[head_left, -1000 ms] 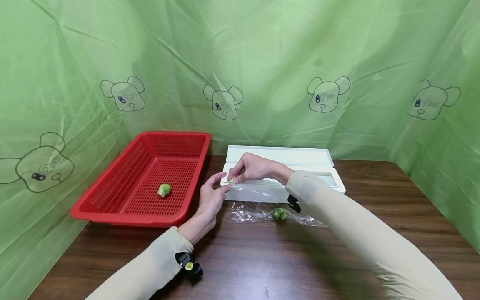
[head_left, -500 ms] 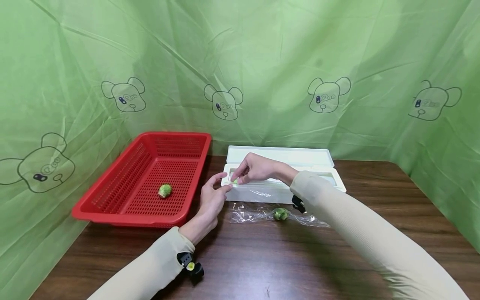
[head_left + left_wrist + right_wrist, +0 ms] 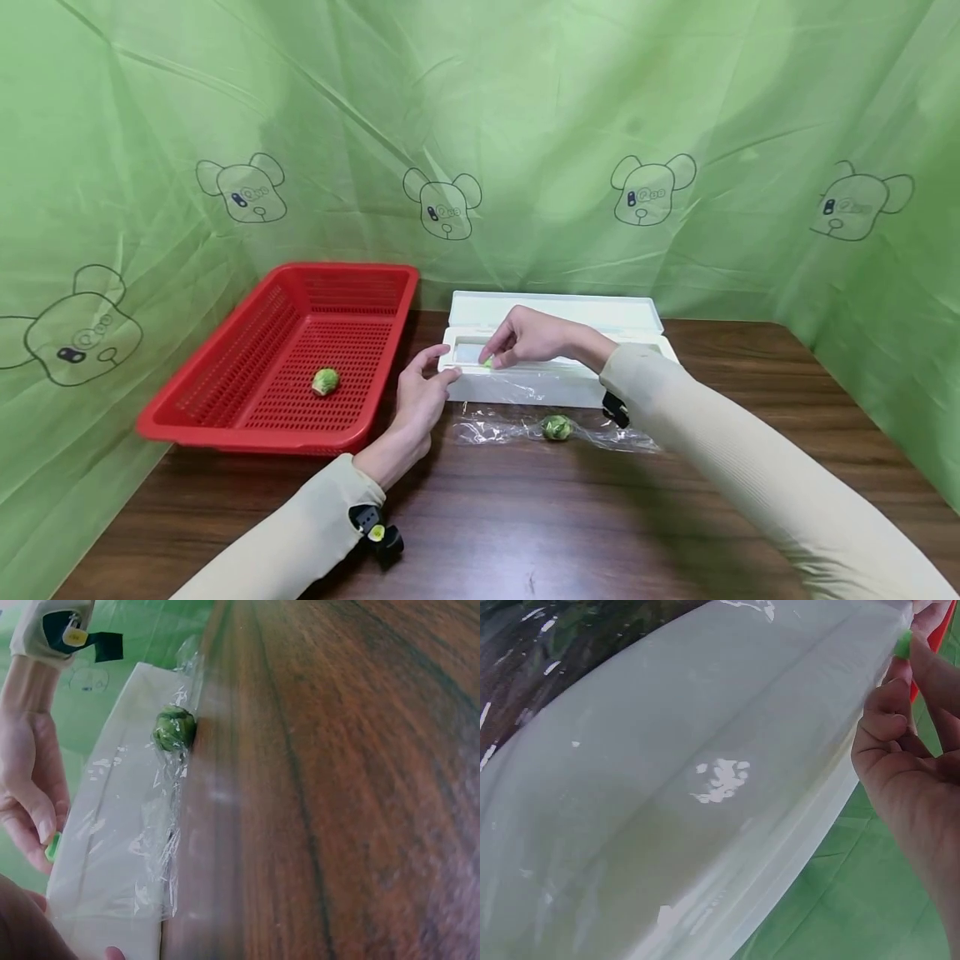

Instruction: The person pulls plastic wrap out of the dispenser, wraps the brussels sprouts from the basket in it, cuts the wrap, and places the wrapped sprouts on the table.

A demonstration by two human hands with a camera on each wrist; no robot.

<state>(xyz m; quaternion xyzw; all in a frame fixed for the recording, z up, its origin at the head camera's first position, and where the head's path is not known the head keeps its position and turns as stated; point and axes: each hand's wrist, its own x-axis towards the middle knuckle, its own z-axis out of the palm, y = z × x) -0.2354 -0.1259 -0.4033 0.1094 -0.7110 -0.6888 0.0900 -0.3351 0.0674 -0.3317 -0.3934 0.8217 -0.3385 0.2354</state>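
A white cling film dispenser stands with its lid tipped back. My right hand pinches the small green slide cutter on the dispenser's top edge, left of its middle. At the left end, my left hand holds the dispenser's corner, its thumb at the front edge. Clear cling film hangs down the front and spreads onto the table. On that film lies a Brussels sprout, also visible beside the dispenser in the left wrist view. The right wrist view shows the green cutter between thumb and fingers.
To the left stands a red plastic basket with one Brussels sprout in it. Everything rests on a dark wooden table. A green curtain closes off the back and sides.
My right hand has slid the green cutter a short way to the right along the dispenser's edge. The left hand keeps its place at the left end.
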